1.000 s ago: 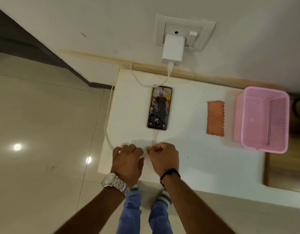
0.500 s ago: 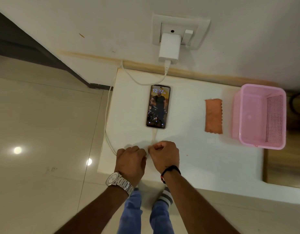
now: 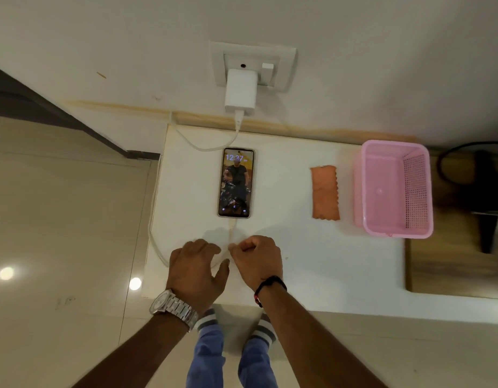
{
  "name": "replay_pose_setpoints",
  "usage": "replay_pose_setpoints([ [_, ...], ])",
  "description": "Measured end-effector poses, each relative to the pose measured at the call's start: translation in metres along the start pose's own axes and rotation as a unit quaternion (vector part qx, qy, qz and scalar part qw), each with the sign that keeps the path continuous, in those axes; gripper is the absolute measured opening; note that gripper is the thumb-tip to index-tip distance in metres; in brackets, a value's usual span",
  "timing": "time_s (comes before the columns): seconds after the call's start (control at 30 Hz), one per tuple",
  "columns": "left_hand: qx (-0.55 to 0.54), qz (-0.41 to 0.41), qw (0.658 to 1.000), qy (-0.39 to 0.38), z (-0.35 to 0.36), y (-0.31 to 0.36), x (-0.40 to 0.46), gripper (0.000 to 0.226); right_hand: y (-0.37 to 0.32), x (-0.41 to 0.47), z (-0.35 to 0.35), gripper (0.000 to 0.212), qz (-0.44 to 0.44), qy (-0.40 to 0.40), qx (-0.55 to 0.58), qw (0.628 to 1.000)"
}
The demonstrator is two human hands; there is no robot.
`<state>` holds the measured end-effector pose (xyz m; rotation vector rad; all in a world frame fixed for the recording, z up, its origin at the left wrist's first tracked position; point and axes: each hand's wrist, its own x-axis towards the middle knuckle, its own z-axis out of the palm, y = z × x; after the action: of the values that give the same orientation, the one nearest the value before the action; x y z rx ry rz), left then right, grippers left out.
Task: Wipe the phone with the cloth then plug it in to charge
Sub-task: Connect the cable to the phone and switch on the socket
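Below the phone (image 3: 235,182), the right hand (image 3: 257,261) pinches the cable (image 3: 232,229); the left hand (image 3: 196,273) covers it, grip unclear

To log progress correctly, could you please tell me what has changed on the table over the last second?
Very little. The left hand has loosened, its thumb now spread toward the right hand, which still seems to pinch the cable close to the near end of the phone. Phone, plugged-in cable, cloth and basket stayed put; the apparent shift is camera motion.
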<state>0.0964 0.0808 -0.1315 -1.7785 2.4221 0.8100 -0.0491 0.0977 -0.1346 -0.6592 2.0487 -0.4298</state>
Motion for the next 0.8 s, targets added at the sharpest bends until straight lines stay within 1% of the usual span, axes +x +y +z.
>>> replay_pose_setpoints([
  [0.07, -0.034, 0.018, 0.998, 0.044, -0.009, 0.011, 0.007, 0.027, 0.004, 0.0, -0.016, 0.022, -0.009, 0.039, 0.015, 0.999],
  [0.17, -0.097, 0.062, 0.99, 0.08, -0.024, 0.04, 0.03, 0.026, 0.013, 0.004, -0.047, 0.02, -0.017, 0.115, 0.063, 0.991],
  [0.27, -0.129, 0.119, 0.981, 0.08, -0.033, 0.076, 0.068, 0.02, 0.024, 0.017, -0.081, 0.011, 0.01, 0.22, 0.121, 0.968],
  [0.33, -0.131, 0.16, 0.976, 0.064, -0.032, 0.101, 0.1, 0.015, 0.032, 0.03, -0.1, 0.006, 0.058, 0.28, 0.155, 0.945],
  [0.4, -0.113, 0.192, 0.974, 0.037, -0.025, 0.128, 0.133, 0.018, 0.038, 0.044, -0.112, 0.009, 0.116, 0.314, 0.189, 0.923],
  [0.47, -0.083, 0.212, 0.974, 0.006, -0.014, 0.151, 0.163, 0.024, 0.043, 0.056, -0.116, 0.015, 0.154, 0.328, 0.233, 0.903],
  [0.57, -0.004, 0.238, 0.97, -0.054, 0.003, 0.176, 0.197, 0.034, 0.041, 0.07, -0.116, 0.024, 0.181, 0.336, 0.276, 0.882],
  [0.63, 0.059, 0.25, 0.963, -0.083, 0.012, 0.189, 0.211, 0.038, 0.039, 0.076, -0.114, 0.024, 0.184, 0.347, 0.29, 0.873],
  [0.73, 0.131, 0.254, 0.955, -0.083, 0.024, 0.202, 0.22, 0.036, 0.038, 0.082, -0.114, 0.022, 0.189, 0.355, 0.294, 0.867],
  [0.8, 0.147, 0.245, 0.955, -0.075, 0.029, 0.206, 0.223, 0.033, 0.04, 0.085, -0.114, 0.019, 0.194, 0.353, 0.286, 0.87],
])
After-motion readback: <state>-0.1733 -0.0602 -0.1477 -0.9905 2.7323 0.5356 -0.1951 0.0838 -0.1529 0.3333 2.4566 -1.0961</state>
